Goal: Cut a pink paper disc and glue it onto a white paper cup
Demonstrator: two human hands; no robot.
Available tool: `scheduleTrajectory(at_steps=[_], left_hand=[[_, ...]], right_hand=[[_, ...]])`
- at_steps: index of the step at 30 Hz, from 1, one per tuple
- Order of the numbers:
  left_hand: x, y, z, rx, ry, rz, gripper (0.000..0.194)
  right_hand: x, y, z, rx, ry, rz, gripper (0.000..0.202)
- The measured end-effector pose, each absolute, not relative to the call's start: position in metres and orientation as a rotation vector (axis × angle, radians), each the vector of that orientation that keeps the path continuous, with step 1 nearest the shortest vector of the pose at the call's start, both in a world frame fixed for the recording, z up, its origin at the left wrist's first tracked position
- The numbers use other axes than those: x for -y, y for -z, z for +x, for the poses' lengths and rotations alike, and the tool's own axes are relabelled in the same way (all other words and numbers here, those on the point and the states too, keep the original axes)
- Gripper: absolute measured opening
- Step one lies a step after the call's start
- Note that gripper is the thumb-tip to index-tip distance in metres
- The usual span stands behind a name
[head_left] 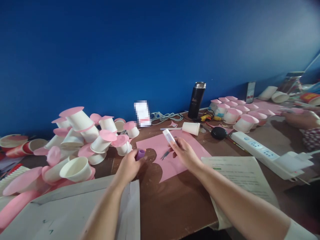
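Watching the head view, I find the left hand (131, 163), fingers narrowed on a purple cap (140, 154), and the right hand (184, 150) gripping a glue stick (169, 136) and scissors (165, 155), mid-frame over pink paper (175, 165). Uncapping looks done; moving on calls for minding the scissors.

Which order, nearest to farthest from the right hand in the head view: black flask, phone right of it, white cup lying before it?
1. White cup, just beyond the right hand.
2. Black flask, behind the cup.
3. Phone, well to the right.
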State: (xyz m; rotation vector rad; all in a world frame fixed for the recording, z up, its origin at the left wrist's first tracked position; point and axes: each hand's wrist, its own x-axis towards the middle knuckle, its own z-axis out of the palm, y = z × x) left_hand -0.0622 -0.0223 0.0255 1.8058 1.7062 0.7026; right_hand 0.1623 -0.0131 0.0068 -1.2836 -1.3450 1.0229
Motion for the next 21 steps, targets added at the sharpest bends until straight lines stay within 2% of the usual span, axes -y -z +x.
scheduleTrajectory(at_steps=[4,7,13,21], left_hand=[[0.023,-0.021,-0.070,-1.873,-0.537,2.058,0.026],[0.023,-0.019,-0.075,-1.913,-0.426,2.139,0.026],[0.023,-0.021,-0.078,-1.981,-0.225,2.191,0.009],[0.024,-0.018,-0.080,-2.042,-0.182,2.156,0.013]], right_hand=[[-0.001,-0.006,0.176,1.047,-1.026,-1.145,0.030],[-0.012,-0.008,0.194,0.862,-0.898,-1.121,0.029],[-0.029,-0.015,0.231,0.706,-0.659,-1.166,0.025],[-0.043,-0.007,0.257,0.577,-0.334,-1.401,0.024]])
